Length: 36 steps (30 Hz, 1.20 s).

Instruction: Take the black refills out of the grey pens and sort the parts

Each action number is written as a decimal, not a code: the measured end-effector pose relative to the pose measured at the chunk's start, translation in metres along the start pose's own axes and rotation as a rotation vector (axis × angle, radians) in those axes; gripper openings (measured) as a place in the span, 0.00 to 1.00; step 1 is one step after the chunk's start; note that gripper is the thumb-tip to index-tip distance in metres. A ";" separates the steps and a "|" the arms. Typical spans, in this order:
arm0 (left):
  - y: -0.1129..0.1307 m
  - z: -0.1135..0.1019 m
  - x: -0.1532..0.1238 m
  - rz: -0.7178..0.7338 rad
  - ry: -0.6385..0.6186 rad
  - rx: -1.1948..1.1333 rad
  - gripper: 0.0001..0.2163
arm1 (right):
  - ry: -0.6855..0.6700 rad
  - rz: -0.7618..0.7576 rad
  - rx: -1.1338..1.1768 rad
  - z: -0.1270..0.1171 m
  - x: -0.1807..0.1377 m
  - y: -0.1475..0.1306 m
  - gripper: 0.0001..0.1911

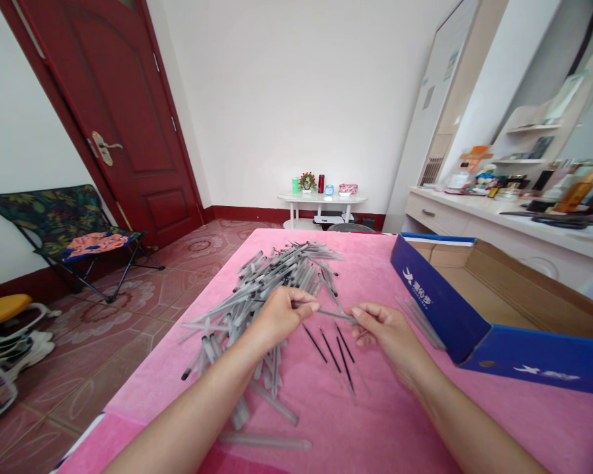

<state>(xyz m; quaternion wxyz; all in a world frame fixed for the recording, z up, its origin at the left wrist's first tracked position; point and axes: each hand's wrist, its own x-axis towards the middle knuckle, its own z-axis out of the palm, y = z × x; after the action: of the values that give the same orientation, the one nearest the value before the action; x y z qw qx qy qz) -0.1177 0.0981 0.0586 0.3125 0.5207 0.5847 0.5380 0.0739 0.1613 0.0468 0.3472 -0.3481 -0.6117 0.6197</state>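
Between my two hands a translucent grey pen barrel lies nearly level above the pink cloth. My left hand pinches its left end between thumb and fingers. The right end is in the closed fingertips of my right hand, which hide its tip. Just below, several thin black pen refills lie apart from each other on the cloth. To the left, partly behind my left hand and forearm, spreads a large loose heap of grey pen barrels, some with dark ends.
A blue cardboard box, its top uncovered, stands at the right, with several pen barrels along its left side. The pink cloth covers the table. Beyond are a cluttered dresser, a small white table and a folding chair.
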 end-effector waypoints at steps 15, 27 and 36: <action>0.003 0.033 -0.017 -0.089 -0.086 -0.468 0.15 | -0.314 0.100 0.196 0.027 -0.020 -0.001 0.16; 0.010 0.046 -0.026 -0.029 0.015 -0.647 0.14 | -0.300 0.131 0.181 0.043 -0.024 -0.009 0.18; 0.018 0.057 -0.030 -0.086 0.112 -0.748 0.12 | -0.194 0.061 -0.102 0.048 -0.025 -0.023 0.18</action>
<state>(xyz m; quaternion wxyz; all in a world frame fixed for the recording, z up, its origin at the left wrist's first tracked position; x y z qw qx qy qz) -0.0521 0.0846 0.0571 0.4707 0.3154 0.3853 0.7284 0.0457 0.1150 0.0703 0.2493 -0.3220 -0.6623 0.6289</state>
